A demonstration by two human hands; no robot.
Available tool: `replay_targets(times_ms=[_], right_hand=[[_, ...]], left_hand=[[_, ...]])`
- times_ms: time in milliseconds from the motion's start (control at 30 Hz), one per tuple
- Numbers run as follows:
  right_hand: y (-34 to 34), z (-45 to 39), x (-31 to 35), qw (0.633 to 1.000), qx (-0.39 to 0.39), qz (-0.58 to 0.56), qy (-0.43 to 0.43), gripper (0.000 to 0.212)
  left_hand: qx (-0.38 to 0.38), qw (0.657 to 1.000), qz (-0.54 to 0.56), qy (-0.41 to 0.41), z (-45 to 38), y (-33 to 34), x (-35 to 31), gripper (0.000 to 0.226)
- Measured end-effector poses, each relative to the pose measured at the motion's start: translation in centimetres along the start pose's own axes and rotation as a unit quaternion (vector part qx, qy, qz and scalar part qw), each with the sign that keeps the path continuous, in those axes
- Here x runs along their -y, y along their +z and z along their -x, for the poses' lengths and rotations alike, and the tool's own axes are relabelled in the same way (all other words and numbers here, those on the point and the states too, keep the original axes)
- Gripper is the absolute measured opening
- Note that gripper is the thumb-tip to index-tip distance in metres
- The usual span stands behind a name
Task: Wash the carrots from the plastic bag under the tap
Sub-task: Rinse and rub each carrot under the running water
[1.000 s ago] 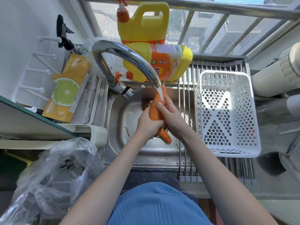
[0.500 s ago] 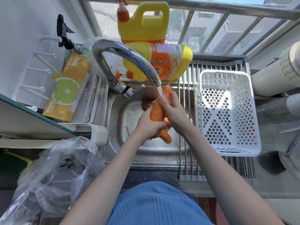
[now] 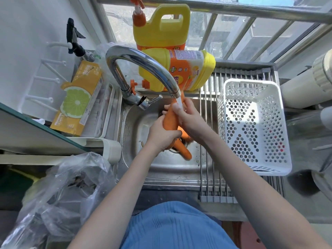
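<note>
Head view: both hands' grip hides most of the carrot (image 3: 170,117).

— Any writing you can actually read?

— Nothing legible. The yellow detergent jug lying on its side (image 3: 179,69), just beyond the grip on the carrot, carries an orange label with printed characters, too blurred to make out.

— And the box?

— The yellow lime-picture box (image 3: 80,99), well left of the grip, has small print and a round mark, also unreadable.
</note>
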State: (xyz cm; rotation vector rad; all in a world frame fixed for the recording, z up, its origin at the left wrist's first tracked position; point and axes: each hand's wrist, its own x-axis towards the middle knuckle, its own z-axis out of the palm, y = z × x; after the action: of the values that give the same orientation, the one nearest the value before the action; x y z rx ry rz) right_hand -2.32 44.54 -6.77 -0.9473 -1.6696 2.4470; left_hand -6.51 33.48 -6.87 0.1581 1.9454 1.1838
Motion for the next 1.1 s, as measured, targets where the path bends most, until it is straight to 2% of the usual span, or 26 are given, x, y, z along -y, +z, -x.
replay_targets(times_ms=[100,200,267,333,400,467,533,600,700,800,867,933,1000,1033,1100], right_hand=[[-1.6,0.9,-0.1,0.996,0.088,0.015,0.0,0.049],[-2.3,1.3,0.2,0.994,0.111,-0.004,0.014,0.062],[-1.7,1.2,0.3,0.998,0.067,-0.007,0.019,0.054],[-0.7,0.9,-0.3,0.997,-0.049,0.067,-0.004,0.035],[0.0,0.8,-0.9,0.973,-0.162,0.161,-0.035,0.037],[0.1,0.7,-1.0,0.963,-0.188,0.189,-0.042,0.043],[-0.1,0.5,-0.6,0.977,-0.154,0.146,-0.023,0.036],[-0.4,0.2,-0.1,0.997,-0.071,0.037,0.009,0.032],[-1.0,0.4,0.4,0.999,0.034,0.029,0.012,0.056],[-1.7,0.8,0.4,0.996,0.087,0.023,0.017,0.075],[-1.2,1.0,0.3,0.998,0.05,0.032,0.021,0.066],[-0.1,0.8,0.0,0.994,-0.071,0.081,0.0,0.044],[0.7,0.5,-0.1,0.966,-0.191,0.172,-0.021,0.034],[0.8,0.4,-0.1,0.953,-0.216,0.211,-0.029,0.034],[0.4,0.1,0.4,0.943,-0.214,0.252,-0.035,0.036]], left_hand=[[0.033,0.999,0.032,-0.001,0.1,-0.2,-0.3,0.031],[0.058,0.996,0.072,0.003,0.1,-0.1,-0.9,0.029],[0.053,0.995,0.08,-0.003,0.1,0.1,-1.0,0.028],[0.038,0.997,0.059,-0.012,0.5,0.7,-0.8,0.031],[0.027,0.999,0.038,-0.007,0.7,1.3,-0.5,0.036],[0.022,0.999,0.03,0.001,0.7,1.5,-0.5,0.038],[0.02,1.0,0.008,0.003,0.3,1.2,-0.7,0.037],[0.022,1.0,-0.014,0.012,0.0,0.7,-1.1,0.03],[0.043,0.999,0.022,0.022,-0.3,-0.1,-1.8,0.026],[0.059,0.997,0.032,0.035,-0.3,-0.4,-2.1,0.025],[0.059,0.997,0.017,0.043,-0.2,-0.4,-2.1,0.029],[0.062,0.997,0.006,0.04,-0.3,-0.2,-1.7,0.034],[0.072,0.997,0.005,0.029,0.1,0.1,-1.5,0.039],[0.077,0.997,0.011,0.021,0.2,0.2,-1.3,0.041],[0.085,0.996,0.03,0.011,0.4,0.5,-1.2,0.034]])
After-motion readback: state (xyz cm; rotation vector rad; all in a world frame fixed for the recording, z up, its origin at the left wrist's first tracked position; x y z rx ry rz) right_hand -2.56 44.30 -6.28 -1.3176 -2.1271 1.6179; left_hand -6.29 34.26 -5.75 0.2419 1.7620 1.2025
